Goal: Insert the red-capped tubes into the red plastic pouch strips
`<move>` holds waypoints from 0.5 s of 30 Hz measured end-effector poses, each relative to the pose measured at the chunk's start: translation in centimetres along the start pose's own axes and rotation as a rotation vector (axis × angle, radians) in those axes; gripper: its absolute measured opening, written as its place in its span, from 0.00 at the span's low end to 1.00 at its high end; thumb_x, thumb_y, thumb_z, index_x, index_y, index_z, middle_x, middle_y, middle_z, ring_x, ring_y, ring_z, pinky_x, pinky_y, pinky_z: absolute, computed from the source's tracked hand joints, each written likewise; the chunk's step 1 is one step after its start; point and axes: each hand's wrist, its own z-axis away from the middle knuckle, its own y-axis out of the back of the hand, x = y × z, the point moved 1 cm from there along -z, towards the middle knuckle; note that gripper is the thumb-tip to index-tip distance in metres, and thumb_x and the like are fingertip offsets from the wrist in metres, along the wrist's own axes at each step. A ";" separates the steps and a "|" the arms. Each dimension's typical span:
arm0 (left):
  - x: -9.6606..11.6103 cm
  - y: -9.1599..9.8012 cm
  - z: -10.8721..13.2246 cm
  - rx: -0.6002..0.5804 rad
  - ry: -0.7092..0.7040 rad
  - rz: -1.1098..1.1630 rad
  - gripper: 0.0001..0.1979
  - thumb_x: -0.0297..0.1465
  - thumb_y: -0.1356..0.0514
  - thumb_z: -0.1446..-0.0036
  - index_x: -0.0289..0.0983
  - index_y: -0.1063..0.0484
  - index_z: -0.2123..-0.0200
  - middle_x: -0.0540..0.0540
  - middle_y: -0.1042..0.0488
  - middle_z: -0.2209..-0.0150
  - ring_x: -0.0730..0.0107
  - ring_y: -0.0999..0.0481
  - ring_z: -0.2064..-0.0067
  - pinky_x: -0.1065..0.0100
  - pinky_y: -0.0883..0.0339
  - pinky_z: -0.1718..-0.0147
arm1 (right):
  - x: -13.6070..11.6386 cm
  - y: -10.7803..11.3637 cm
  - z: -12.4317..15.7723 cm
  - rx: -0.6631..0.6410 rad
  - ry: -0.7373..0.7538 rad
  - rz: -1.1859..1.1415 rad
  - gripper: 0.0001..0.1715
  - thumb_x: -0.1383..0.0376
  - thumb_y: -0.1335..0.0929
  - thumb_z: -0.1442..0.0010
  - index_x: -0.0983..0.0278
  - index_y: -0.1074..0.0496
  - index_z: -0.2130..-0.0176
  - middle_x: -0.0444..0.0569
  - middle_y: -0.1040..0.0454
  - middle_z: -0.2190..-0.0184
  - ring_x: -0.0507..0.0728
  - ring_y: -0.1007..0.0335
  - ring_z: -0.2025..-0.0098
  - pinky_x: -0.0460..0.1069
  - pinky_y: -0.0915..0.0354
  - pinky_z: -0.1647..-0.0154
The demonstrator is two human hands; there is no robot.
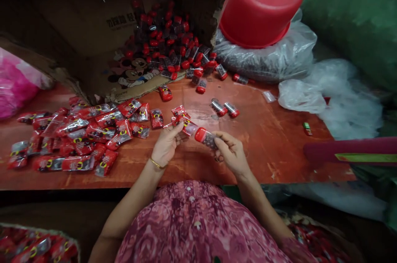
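My left hand [167, 145] pinches a small red printed plastic packet [188, 127], its clear end pointing right. In my right hand [231, 151] is a small clear container with a red cap [201, 134] and dark contents; its capped end meets or nearly meets the packet's clear end. Just past my hands, two similar red-capped containers [231, 109] lie on the table. Left of my left hand is a pile of filled red packets [89, 126], with a single packet [156, 118] close by.
A cardboard box [74, 44] lies open at the back, red-capped containers [167, 39] spilling from it. An upturned red tub [263, 2] sits on a clear bag of dark material [260, 64]. Crumpled clear plastic [302, 93] lies right on the red-brown table [279, 151].
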 end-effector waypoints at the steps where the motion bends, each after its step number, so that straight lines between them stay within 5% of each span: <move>1: 0.0 -0.1 0.1 -0.023 -0.014 -0.019 0.14 0.35 0.31 0.62 0.34 0.28 0.73 0.49 0.24 0.77 0.73 0.26 0.75 0.72 0.34 0.72 | -0.4 -0.1 0.1 -0.013 0.016 -0.001 0.13 0.60 0.38 0.43 0.65 0.29 0.64 0.41 0.32 0.82 0.47 0.43 0.86 0.43 0.43 0.85; 7: 0.0 -0.4 0.2 -0.032 -0.100 -0.117 0.16 0.37 0.30 0.65 0.33 0.26 0.75 0.49 0.24 0.76 0.76 0.28 0.75 0.74 0.36 0.72 | -0.2 -0.8 -0.4 0.033 0.164 0.088 0.10 0.63 0.37 0.45 0.64 0.28 0.65 0.44 0.28 0.76 0.50 0.36 0.78 0.44 0.39 0.78; 15: -1.3 -1.4 0.0 0.027 -0.232 -0.045 0.16 0.33 0.28 0.69 0.33 0.26 0.74 0.51 0.25 0.76 0.79 0.30 0.75 0.74 0.36 0.69 | 1.9 -3.2 -0.1 0.026 0.069 -0.062 0.16 0.58 0.40 0.39 0.63 0.31 0.56 0.39 0.37 0.82 0.48 0.42 0.83 0.44 0.41 0.82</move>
